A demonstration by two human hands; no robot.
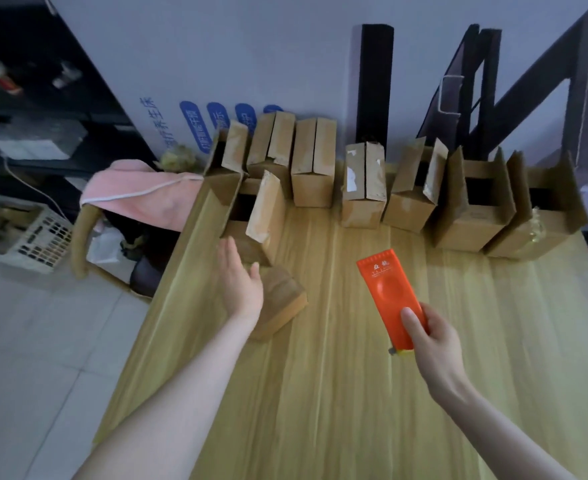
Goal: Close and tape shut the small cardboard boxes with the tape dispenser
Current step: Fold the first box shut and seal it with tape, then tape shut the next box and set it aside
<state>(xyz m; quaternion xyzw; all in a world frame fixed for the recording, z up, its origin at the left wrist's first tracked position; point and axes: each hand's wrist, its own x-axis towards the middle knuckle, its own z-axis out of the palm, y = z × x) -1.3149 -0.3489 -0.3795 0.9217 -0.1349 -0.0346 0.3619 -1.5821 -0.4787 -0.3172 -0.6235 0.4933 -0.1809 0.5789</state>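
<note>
Right hand (431, 337) grips the orange tape dispenser (386, 292) above the wooden surface (337, 393). Left hand (240, 285) is relaxed, fingers straight, just by the nearest open box (265, 206), whose flaps are up. The row of boxes (365, 188) lines the far edge, several gaping. Their insides are dark, so contents can't be told.

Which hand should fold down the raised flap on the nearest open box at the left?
Left. The left hand is open and free, right beside that open box. The right hand holds the orange tape dispenser and is farther from the box.
</note>
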